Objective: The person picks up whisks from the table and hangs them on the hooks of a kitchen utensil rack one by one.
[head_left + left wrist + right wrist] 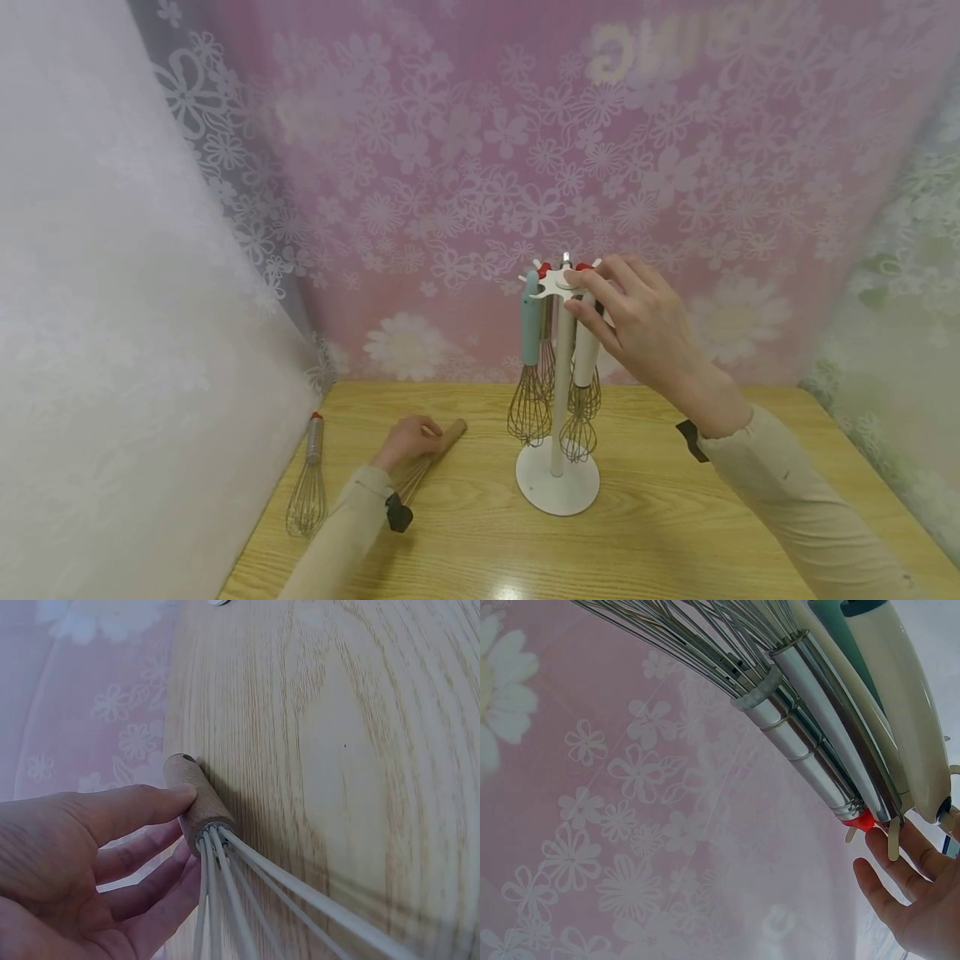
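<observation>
A whisk with a wooden handle [453, 434] lies at a slant on the table, its wires running back under the left wrist. My left hand [407, 442] pinches that handle [201, 796] between thumb and fingers. To the right rises a white hanging stand [561, 400], and my right hand [645, 321] touches its hooked top with loosely spread fingers. Several whisks hang there, among them one with a light-blue handle [531, 329] and one with a white handle [587, 354]. In the right wrist view the fingertips [881, 844] reach the hook ends beside a steel-handled whisk [836, 724].
Another whisk [313, 446], with a metal handle and red tip, lies near the left edge of the wooden table [675, 525]. The stand's round white base [558, 496] sits on the tabletop. Flower-patterned cloth [450, 167] closes off the back and sides.
</observation>
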Demonstrator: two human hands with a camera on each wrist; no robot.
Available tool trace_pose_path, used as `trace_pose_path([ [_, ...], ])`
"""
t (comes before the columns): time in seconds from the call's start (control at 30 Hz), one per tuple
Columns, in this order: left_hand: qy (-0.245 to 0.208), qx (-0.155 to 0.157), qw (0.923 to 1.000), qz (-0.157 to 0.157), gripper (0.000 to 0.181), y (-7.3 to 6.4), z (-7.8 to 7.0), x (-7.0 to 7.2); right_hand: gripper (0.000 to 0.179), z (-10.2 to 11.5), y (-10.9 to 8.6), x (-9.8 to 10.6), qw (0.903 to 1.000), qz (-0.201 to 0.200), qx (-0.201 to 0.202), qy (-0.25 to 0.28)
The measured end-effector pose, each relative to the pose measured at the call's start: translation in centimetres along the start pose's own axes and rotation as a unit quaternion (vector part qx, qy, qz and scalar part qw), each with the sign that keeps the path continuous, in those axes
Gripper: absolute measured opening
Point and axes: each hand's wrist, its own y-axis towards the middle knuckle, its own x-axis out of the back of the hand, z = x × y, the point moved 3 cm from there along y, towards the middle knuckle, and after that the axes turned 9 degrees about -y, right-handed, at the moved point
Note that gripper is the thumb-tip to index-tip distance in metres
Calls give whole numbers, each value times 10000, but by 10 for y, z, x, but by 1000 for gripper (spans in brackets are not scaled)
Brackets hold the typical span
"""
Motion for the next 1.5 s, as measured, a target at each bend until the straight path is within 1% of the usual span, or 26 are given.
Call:
trace_pose_path([
  [0.17, 126, -3, 9998, 130, 22, 0, -5, -3, 54, 0, 0, 0, 10000, -57, -8, 0],
  [0.33, 191, 15, 9996, 219, 22, 0, -7, -8, 55, 1, 0, 1, 10000, 5, -5, -53],
  [0.47, 343, -85, 9990, 269, 24, 2, -7, -11, 56, 1, 0, 1, 10000, 55, -4, -67],
  [0.77, 413, -194, 9984, 319, 24, 2, -11, -13, 56, 0, 0, 1, 9999, 82, -25, -75],
  [0.83, 282, -197, 9988, 362, 25, 0, -14, -12, 56, 0, 0, 1, 10000, 69, -22, -67],
  [1.0, -342, -190, 9982, 447, 25, -4, -23, -8, 56, 0, 1, 1, 10000, 48, -15, -46],
  [1.07, -496, -188, 9976, 444, 25, -4, -26, -8, 56, -1, 0, 1, 10000, 50, -19, -42],
  [1.33, -648, -253, 9968, 390, 28, -2, -31, -7, 54, -1, 0, 1, 10000, 28, 5, -45],
  [1.5, -834, -456, 9952, 251, 30, -5, -34, -7, 54, -1, 0, 1, 10000, 44, 12, -43],
])
